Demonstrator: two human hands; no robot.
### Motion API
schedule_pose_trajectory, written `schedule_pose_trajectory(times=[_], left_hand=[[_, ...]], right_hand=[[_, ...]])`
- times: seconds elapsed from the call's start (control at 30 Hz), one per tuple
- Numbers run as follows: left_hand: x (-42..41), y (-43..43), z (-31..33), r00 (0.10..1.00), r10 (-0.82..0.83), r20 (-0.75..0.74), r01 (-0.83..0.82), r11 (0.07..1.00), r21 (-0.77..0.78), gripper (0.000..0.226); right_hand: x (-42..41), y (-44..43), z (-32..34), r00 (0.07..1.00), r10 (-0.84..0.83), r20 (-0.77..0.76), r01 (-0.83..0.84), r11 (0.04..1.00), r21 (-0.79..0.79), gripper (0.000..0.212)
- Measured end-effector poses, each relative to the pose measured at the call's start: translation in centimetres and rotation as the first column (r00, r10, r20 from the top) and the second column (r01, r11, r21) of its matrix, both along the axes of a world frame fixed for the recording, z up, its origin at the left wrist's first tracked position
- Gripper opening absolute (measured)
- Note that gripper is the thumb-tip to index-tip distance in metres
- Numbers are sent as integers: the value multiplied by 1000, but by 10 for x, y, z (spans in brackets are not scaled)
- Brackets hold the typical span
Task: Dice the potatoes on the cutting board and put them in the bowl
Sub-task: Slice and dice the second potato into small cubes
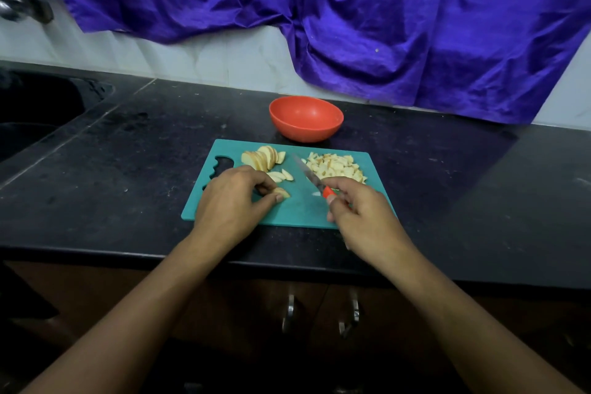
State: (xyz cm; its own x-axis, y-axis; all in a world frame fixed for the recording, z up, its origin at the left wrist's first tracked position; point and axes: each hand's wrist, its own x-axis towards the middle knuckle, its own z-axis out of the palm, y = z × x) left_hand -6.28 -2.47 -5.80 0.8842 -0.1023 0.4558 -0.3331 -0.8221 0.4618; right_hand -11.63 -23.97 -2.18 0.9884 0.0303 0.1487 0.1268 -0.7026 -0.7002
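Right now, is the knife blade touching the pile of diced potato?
Cannot tell. In the head view the knife blade runs along the diced pile's left edge, with no clear gap or contact.

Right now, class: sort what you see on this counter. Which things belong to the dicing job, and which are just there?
Part of the job:
- cutting board
- potato slices
- diced potato
- knife, in the right hand
- slice pinched by the left hand
- red bowl, nothing in it

Just there:
- purple cloth
- sink
- cabinet handles
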Motion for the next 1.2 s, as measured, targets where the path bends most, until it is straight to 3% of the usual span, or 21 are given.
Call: schedule_pose_trajectory(times=[0.07, 0.17, 0.6, 0.97, 1.2], left_hand=[[-4, 1, -1, 1000, -21, -9, 21, 1000, -17, 23], [-7, 3, -2, 999, -34, -21, 34, 999, -35, 28], [-20, -6, 2, 999, -15, -32, 13, 998, -62, 16], [-22, -8, 7, 997, -13, -73, 6, 996, -94, 14], [-23, -8, 7, 998, -8, -60, 3, 997, -79, 13]], right_hand=[[-8, 0, -2, 999, 19, 47, -12, 990, -141, 40], [-16, 5, -2, 997, 36, 74, -19, 976, -216, 42], [-36, 17, 5, 998, 39, 44, -23, 943, -332, 44], [-45, 35, -9, 992, 43, 122, 0, 944, -330, 49], [-42, 29, -9, 988, 101, 114, -36, 884, -467, 54]])
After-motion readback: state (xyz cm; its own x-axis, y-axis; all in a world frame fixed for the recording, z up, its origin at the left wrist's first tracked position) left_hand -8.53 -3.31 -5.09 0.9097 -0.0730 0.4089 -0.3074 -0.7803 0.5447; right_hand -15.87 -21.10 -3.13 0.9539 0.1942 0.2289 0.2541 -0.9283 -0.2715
